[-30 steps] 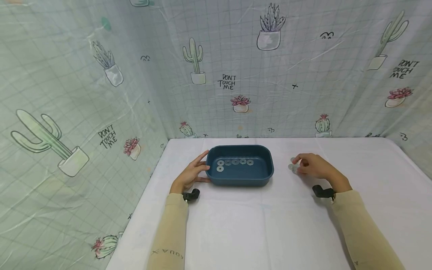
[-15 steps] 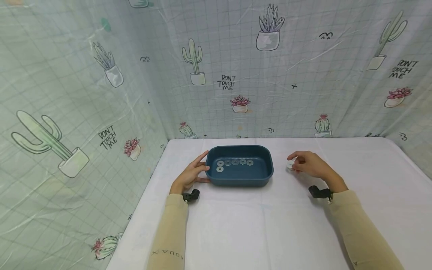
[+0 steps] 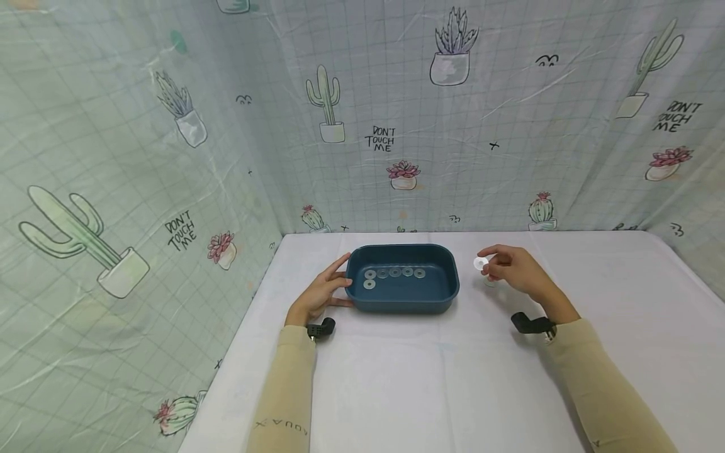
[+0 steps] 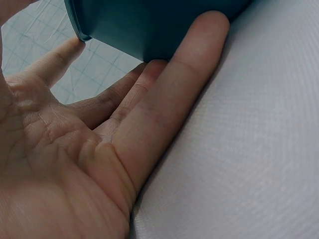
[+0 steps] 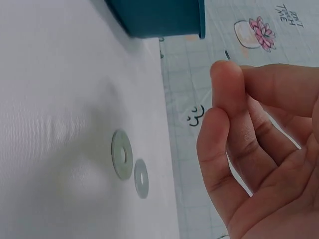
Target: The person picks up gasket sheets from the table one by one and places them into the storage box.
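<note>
A dark blue rectangular tray (image 3: 404,306) stands on the white table, with several flat metal washers (image 3: 369,284) lying inside along its back and left. My left hand (image 3: 319,294) rests its spread, fairly straight fingers against the tray's left end, as the left wrist view also shows. To the right of the tray my right hand (image 3: 514,272) pinches a washer (image 3: 477,263) between thumb and fingertips, raised above the table. Two more washers (image 5: 121,154) lie on the table below that hand; in the right wrist view the pinched one is almost wholly hidden by the fingers.
The white table (image 3: 391,384) reaches back to a hanging cloth (image 3: 351,182) printed with cacti, which also runs down the left side. A black wrist camera (image 3: 531,323) sits on the right wrist and another (image 3: 321,327) on the left.
My right hand has lifted a washer from the group on the table and moved slightly left and up with it. The left hand and tray stay as they were.
</note>
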`<state>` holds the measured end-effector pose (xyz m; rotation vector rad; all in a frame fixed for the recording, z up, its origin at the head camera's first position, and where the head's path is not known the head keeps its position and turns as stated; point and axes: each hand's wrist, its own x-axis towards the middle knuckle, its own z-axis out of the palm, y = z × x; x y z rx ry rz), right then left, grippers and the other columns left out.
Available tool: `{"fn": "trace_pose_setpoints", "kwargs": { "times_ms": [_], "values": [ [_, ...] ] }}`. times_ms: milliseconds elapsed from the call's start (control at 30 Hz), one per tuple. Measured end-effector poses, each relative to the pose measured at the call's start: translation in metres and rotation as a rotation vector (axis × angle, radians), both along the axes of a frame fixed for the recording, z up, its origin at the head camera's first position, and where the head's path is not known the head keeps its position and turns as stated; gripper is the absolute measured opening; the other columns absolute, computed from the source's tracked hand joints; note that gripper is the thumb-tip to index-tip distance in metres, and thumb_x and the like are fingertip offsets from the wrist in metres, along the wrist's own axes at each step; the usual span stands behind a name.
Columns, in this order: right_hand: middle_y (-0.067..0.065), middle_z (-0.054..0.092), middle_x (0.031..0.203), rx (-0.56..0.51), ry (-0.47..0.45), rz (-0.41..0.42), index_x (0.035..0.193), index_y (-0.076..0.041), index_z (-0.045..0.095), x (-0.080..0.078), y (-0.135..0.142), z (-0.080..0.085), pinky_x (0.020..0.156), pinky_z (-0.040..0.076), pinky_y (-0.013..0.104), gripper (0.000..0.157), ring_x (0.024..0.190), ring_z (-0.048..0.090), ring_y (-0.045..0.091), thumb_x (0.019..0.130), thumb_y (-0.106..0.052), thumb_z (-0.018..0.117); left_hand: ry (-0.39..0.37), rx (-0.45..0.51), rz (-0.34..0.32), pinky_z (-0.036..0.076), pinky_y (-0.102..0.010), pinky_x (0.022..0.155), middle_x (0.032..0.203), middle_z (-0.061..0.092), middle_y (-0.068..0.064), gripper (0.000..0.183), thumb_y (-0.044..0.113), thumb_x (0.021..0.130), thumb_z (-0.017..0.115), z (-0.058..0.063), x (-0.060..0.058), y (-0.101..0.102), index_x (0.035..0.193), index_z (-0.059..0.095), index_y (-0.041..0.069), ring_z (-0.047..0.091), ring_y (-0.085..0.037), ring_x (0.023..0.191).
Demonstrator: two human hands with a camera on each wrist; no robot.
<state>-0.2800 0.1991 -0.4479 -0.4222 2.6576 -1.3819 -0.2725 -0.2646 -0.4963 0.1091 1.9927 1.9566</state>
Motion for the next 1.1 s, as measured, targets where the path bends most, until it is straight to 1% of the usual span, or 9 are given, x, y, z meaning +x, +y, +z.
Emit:
{"fn": "trace_pose_setpoints", "kwargs": {
  "times_ms": [200, 433, 500, 567, 667, 833, 967, 1100],
  "values": [
    [0.026, 0.072, 0.107, -0.033, 0.002, -0.031, 0.135, -0.003, 0.061, 0.001, -0.009, 0.0, 0.081, 0.06, 0.037, 0.034, 0.088, 0.07, 0.031, 0.101, -0.011, 0.063, 0.005, 0.008, -0.004, 0.06, -0.059, 0.089, 0.158, 0.034, -0.019, 0.072, 0.013, 0.1, 0.063, 0.001, 0.0, 0.0, 0.157, 0.034, 0.047, 0.046, -0.039, 0.139],
    [0.025, 0.073, 0.106, -0.082, 0.004, -0.04, 0.135, -0.003, 0.062, 0.001, -0.019, -0.001, 0.08, 0.062, 0.036, 0.033, 0.082, 0.07, 0.016, 0.102, -0.007, 0.059, 0.003, -0.009, 0.007, 0.061, -0.058, 0.088, 0.157, 0.037, -0.018, 0.072, 0.013, 0.1, 0.062, -0.001, -0.001, 0.001, 0.157, 0.034, 0.047, 0.05, -0.036, 0.135],
    [0.024, 0.073, 0.105, -0.092, 0.004, -0.043, 0.134, -0.003, 0.062, 0.001, -0.022, -0.001, 0.078, 0.062, 0.036, 0.033, 0.081, 0.069, 0.016, 0.102, -0.007, 0.059, 0.005, -0.01, 0.006, 0.061, -0.058, 0.088, 0.157, 0.037, -0.018, 0.072, 0.013, 0.1, 0.062, -0.001, -0.001, 0.001, 0.157, 0.034, 0.047, 0.049, -0.036, 0.136],
    [0.023, 0.074, 0.105, -0.091, 0.003, -0.054, 0.134, -0.004, 0.062, 0.002, -0.026, 0.0, 0.077, 0.062, 0.036, 0.032, 0.081, 0.069, 0.018, 0.102, -0.007, 0.059, 0.008, -0.007, 0.004, 0.061, -0.058, 0.088, 0.157, 0.037, -0.018, 0.072, 0.014, 0.1, 0.063, 0.0, -0.001, 0.001, 0.157, 0.034, 0.047, 0.049, -0.037, 0.137],
    [0.02, 0.074, 0.104, -0.086, 0.002, -0.069, 0.135, -0.005, 0.063, 0.004, -0.033, 0.001, 0.074, 0.06, 0.036, 0.033, 0.084, 0.069, 0.024, 0.102, -0.008, 0.059, 0.008, -0.004, 0.001, 0.06, -0.058, 0.089, 0.157, 0.036, -0.018, 0.072, 0.015, 0.1, 0.064, 0.0, -0.001, 0.0, 0.157, 0.034, 0.047, 0.047, -0.038, 0.139],
    [0.017, 0.074, 0.103, -0.099, -0.007, -0.075, 0.137, -0.005, 0.061, 0.007, -0.047, 0.002, 0.078, 0.06, 0.038, 0.034, 0.09, 0.07, 0.033, 0.103, -0.009, 0.059, 0.01, -0.006, -0.004, 0.06, -0.058, 0.089, 0.159, 0.035, -0.019, 0.073, 0.015, 0.1, 0.064, 0.0, -0.001, 0.0, 0.159, 0.032, 0.045, 0.045, -0.04, 0.141],
    [0.017, 0.074, 0.102, -0.122, -0.012, -0.071, 0.135, -0.007, 0.062, 0.011, -0.057, 0.003, 0.084, 0.061, 0.042, 0.033, 0.088, 0.07, 0.028, 0.103, -0.009, 0.059, 0.01, -0.008, -0.006, 0.06, -0.058, 0.089, 0.16, 0.033, -0.019, 0.073, 0.013, 0.101, 0.061, 0.0, 0.0, 0.001, 0.16, 0.03, 0.044, 0.044, -0.041, 0.142],
    [0.017, 0.074, 0.104, -0.142, -0.002, -0.049, 0.135, -0.008, 0.062, 0.016, -0.068, 0.004, 0.085, 0.062, 0.042, 0.033, 0.087, 0.071, 0.02, 0.102, -0.01, 0.061, 0.009, -0.007, -0.003, 0.06, -0.059, 0.089, 0.16, 0.033, -0.019, 0.073, 0.013, 0.101, 0.061, 0.001, 0.0, 0.001, 0.158, 0.032, 0.046, 0.045, -0.041, 0.141]
  ]
}}
